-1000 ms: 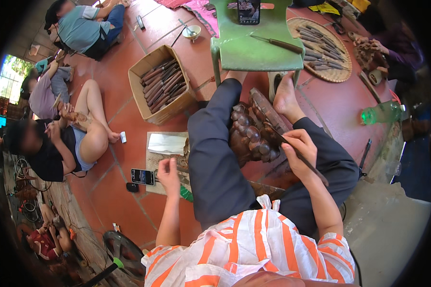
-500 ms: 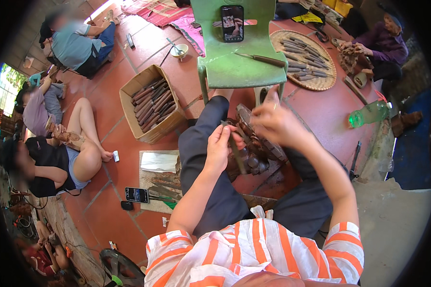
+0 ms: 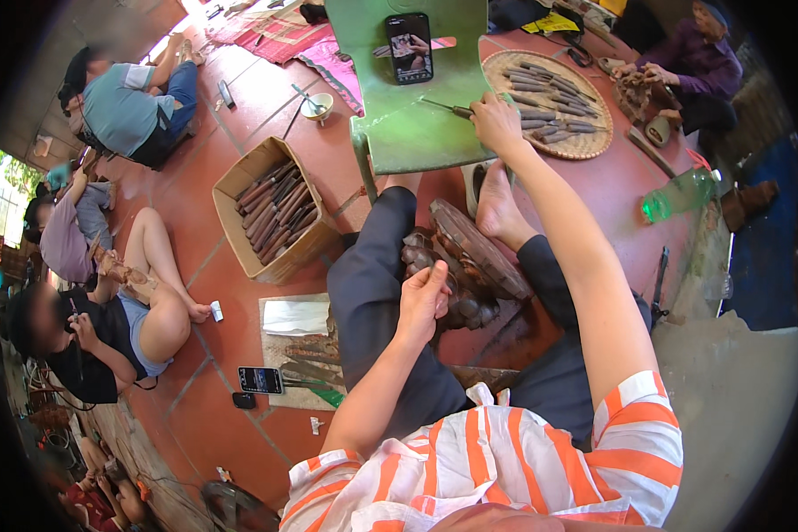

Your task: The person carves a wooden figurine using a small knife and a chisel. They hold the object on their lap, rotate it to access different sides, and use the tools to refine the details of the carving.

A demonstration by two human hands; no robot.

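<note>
At the right front of the green plastic chair's seat (image 3: 408,146), my right hand (image 3: 498,122) closes round the handle of a slim pointed carving tool (image 3: 448,107). The tool's thin tip points left and its handle is mostly covered by my fingers. My left hand (image 3: 424,301) is curled with the thumb up, above a dark carved wooden piece (image 3: 470,306). Whatever that hand may hold is hidden. The carving lies between my legs, with a thick rounded wooden slab (image 3: 479,248) leaning beside it.
A phone (image 3: 408,49) rests against the chair back. To the left stands a cardboard box (image 3: 279,262) of wooden-handled tools; a woven tray (image 3: 598,142) of more tools sits right. A green bottle (image 3: 683,195) lies farther right. Several people sit around, one holding a carving (image 3: 129,270).
My right hand has reached from near my left hand up to the carving tool on the chair. The flat dark bar in my left hand no longer shows. The view has shifted slightly.
</note>
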